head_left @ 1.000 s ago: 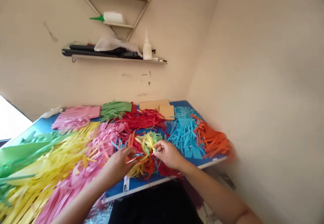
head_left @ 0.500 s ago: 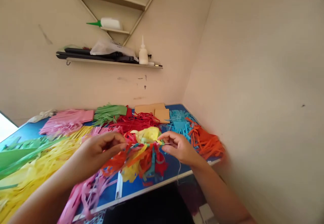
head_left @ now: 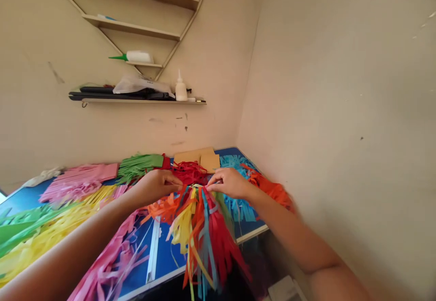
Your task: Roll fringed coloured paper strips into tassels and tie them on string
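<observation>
A multicoloured paper tassel garland hangs between my two hands, its orange, yellow, blue and red strips dropping over the table's front edge. My left hand pinches the garland's top at its left end. At the other end, my right hand pinches the top beside the pink-red strips. The string itself is mostly hidden by fingers and paper. Behind the garland lie red fringed strips. Blue fringed paper and orange fringed paper lie beyond my right hand.
The blue table carries pink fringed paper, green fringed paper, yellow strips and tan paper sheets. Above, a wall shelf holds a white bottle. The side wall rises close on the right.
I have lifted the garland, and its strips, bunched up before, now hang down long and straight. My hands are closer together, and the view has tilted up slightly.
</observation>
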{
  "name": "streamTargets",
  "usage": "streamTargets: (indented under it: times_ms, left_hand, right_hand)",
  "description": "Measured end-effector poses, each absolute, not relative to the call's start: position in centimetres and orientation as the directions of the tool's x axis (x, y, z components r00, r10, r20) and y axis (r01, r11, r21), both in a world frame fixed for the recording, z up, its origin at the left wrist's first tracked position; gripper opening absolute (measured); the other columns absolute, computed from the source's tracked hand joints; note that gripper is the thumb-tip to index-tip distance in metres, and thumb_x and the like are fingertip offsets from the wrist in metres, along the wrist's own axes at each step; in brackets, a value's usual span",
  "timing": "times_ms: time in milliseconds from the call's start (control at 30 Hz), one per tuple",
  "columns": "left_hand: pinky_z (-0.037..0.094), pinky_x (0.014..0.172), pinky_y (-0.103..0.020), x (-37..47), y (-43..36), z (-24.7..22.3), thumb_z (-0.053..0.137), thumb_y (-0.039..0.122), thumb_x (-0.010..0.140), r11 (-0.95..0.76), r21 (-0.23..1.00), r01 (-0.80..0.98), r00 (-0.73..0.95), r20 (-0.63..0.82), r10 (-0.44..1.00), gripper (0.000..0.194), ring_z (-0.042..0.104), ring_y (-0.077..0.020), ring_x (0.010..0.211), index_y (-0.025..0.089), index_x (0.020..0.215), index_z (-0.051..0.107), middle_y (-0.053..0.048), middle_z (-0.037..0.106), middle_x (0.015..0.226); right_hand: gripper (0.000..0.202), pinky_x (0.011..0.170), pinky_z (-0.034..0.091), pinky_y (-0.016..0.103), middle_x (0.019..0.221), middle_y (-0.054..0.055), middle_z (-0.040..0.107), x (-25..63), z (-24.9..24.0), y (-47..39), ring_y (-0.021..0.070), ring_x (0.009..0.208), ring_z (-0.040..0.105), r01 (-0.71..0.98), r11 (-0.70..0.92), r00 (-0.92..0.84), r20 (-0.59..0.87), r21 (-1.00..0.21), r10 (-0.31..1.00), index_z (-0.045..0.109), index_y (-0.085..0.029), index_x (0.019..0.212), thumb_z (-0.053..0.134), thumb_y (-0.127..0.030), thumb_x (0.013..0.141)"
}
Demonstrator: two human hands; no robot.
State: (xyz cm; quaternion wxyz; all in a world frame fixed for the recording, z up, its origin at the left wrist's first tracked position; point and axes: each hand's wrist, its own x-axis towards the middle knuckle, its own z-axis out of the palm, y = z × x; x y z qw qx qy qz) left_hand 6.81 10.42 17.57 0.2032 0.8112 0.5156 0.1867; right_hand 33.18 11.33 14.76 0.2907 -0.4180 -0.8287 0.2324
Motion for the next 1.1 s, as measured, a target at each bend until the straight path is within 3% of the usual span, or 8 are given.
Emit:
streamTargets:
  times_ms: [100, 267, 433, 500, 633, 700, 867, 1100]
  left_hand:
    - [0.05, 0.067, -0.026, 7.4, 12.4, 17.9, 0.062, 0.055, 0.07, -0.381, 0.539, 0.751, 0.401, 0.086, 0.912, 0.04, 0.067, -0.0207, 0.076, 0.022, 0.085, 0.079, -0.002, 0.076, 0.085]
    - [0.051, 0.071, -0.027, 7.1, 13.4, 17.9, 0.062, 0.059, 0.069, -0.336, 0.555, 0.761, 0.34, 0.1, 0.935, 0.046, 0.069, -0.0226, 0.081, 0.02, 0.088, 0.079, -0.003, 0.078, 0.088]
    - [0.045, 0.061, -0.025, 8.3, 12.4, 17.4, 0.06, 0.065, 0.071, -0.318, 0.527, 0.788, 0.311, 0.105, 0.945, 0.059, 0.066, -0.0202, 0.072, 0.025, 0.112, 0.074, 0.0, 0.077, 0.084]
    - [0.041, 0.058, -0.024, 9.5, 11.8, 17.1, 0.065, 0.064, 0.069, -0.341, 0.509, 0.791, 0.342, 0.094, 0.935, 0.055, 0.064, -0.0182, 0.069, 0.029, 0.11, 0.075, 0.002, 0.076, 0.08]
    - [0.033, 0.052, -0.023, 11.2, 11.2, 16.7, 0.063, 0.06, 0.071, -0.364, 0.463, 0.808, 0.358, 0.105, 0.928, 0.04, 0.059, -0.0156, 0.062, 0.028, 0.089, 0.08, 0.003, 0.069, 0.065]
    - [0.031, 0.05, -0.024, 11.3, 11.1, 16.5, 0.059, 0.059, 0.075, -0.353, 0.437, 0.827, 0.332, 0.127, 0.935, 0.039, 0.056, -0.0148, 0.058, 0.027, 0.082, 0.079, 0.002, 0.065, 0.06]
    - [0.032, 0.053, -0.025, 10.8, 10.3, 17.0, 0.057, 0.055, 0.077, -0.344, 0.339, 0.875, 0.31, 0.152, 0.938, 0.032, 0.06, -0.0154, 0.062, 0.031, 0.081, 0.077, 0.003, 0.069, 0.067]
    - [0.041, 0.071, -0.035, 11.7, 8.8, 16.7, 0.053, 0.048, 0.08, -0.316, 0.141, 0.938, 0.288, 0.191, 0.939, 0.03, 0.067, -0.0315, 0.088, 0.026, 0.082, 0.074, -0.01, 0.075, 0.087]
  right_hand:
    - [0.01, 0.063, 0.037, 0.023, 0.072, 0.002, 0.069, 32.9, 15.4, 13.4, 0.0134, 0.069, 0.059, 0.615, 0.498, -0.455, 0.24, -0.611, 0.857, 0.078, -0.018, 0.078, 0.074, -0.027, 0.079]
    - [0.012, 0.058, 0.038, 0.02, 0.071, 0.0, 0.069, 33.5, 15.9, 14.6, 0.0105, 0.061, 0.056, 0.558, 0.481, -0.494, 0.194, -0.677, 0.847, 0.076, -0.015, 0.087, 0.071, -0.021, 0.078]
    - [0.015, 0.056, 0.035, 0.02, 0.068, -0.001, 0.066, 32.7, 15.8, 13.7, 0.0092, 0.059, 0.051, 0.521, 0.472, -0.483, 0.21, -0.711, 0.85, 0.073, -0.012, 0.082, 0.063, -0.022, 0.084]
    - [0.015, 0.057, 0.035, 0.02, 0.069, -0.001, 0.065, 32.0, 15.9, 13.4, 0.0089, 0.06, 0.051, 0.505, 0.482, -0.495, 0.217, -0.716, 0.841, 0.072, -0.012, 0.082, 0.062, -0.022, 0.085]
    - [0.014, 0.059, 0.036, 0.02, 0.07, -0.001, 0.065, 31.2, 16.4, 13.0, 0.0092, 0.061, 0.052, 0.493, 0.508, -0.519, 0.23, -0.706, 0.823, 0.073, -0.012, 0.084, 0.063, -0.022, 0.086]
    - [0.012, 0.06, 0.035, 0.02, 0.071, -0.001, 0.066, 31.1, 16.7, 12.7, 0.0091, 0.062, 0.052, 0.516, 0.545, -0.548, 0.235, -0.661, 0.803, 0.075, -0.013, 0.087, 0.066, -0.021, 0.084]
    - [0.01, 0.064, 0.035, 0.022, 0.082, 0.001, 0.069, 31.1, 17.2, 11.9, 0.0112, 0.071, 0.057, 0.589, 0.711, -0.641, 0.314, -0.384, 0.7, 0.077, -0.019, 0.089, 0.069, -0.017, 0.085]
    - [0.009, 0.065, 0.036, 0.023, 0.086, 0.004, 0.072, 29.7, 16.5, 11.8, 0.015, 0.078, 0.062, 0.637, 0.685, -0.62, 0.292, -0.355, 0.728, 0.075, -0.017, 0.087, 0.068, -0.023, 0.086]
